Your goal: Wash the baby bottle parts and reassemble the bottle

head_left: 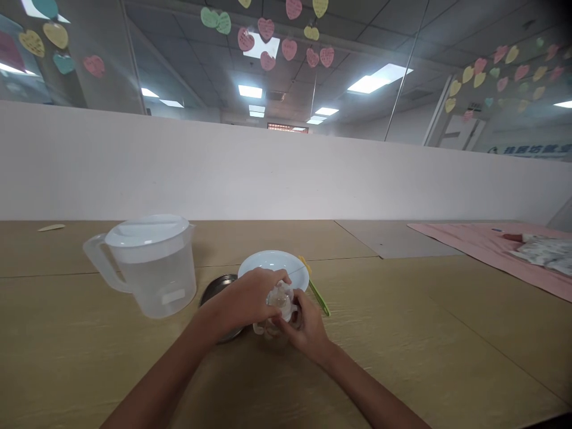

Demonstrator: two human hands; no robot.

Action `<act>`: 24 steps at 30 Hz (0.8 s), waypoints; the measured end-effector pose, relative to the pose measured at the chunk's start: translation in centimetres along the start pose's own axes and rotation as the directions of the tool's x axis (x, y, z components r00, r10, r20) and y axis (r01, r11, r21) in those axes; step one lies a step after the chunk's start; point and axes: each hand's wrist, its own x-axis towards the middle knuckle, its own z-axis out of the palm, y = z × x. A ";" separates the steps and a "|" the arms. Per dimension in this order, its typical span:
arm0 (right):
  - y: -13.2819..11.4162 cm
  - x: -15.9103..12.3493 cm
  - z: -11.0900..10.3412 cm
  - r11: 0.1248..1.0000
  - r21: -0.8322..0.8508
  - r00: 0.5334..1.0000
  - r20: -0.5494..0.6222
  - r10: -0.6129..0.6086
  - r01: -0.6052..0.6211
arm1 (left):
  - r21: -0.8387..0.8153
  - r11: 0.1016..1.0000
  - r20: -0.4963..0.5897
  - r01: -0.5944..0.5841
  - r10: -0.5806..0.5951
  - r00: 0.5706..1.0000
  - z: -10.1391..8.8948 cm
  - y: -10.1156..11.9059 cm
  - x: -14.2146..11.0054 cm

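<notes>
Wood-grain tabletop (402,339): we hold a clear plastic object (280,301) in front of the white plate (268,260), not on it. Our left hand (245,298) curves over its top; our right hand (306,330) pinches its side. Left of the plate stands a lidded jug (154,280).

Look at that desk (402,339): a lidded plastic pitcher (152,280) stands just beside a dark metal dish (215,289) and white plate (268,261), a green spatula (319,296) hugging the plate's edge! Far right, a pink mat (473,250); paper hearts (266,28) overhead!
</notes>
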 end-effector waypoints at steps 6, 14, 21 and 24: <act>-0.8 -0.1 0.1 0.992 0.116 0.999 -0.007 0.053 -0.052 | 0.010 0.999 0.007 0.041 -0.041 0.999 -0.2 0.6 -0.2; -0.8 -0.1 0.1 0.986 0.157 0.998 -0.021 0.062 -0.058 | 0.047 0.997 0.010 0.053 -0.054 0.999 0.0 0.5 -0.2; -1.3 0.2 -0.3 0.990 0.129 0.998 0.004 0.064 -0.064 | 0.004 1.000 0.031 0.016 -0.016 0.999 -0.1 -0.1 0.0; -1.4 0.2 -0.4 0.996 0.079 0.999 0.006 0.049 -0.049 | -0.019 1.000 0.035 -0.001 0.002 0.999 -0.1 -0.4 0.1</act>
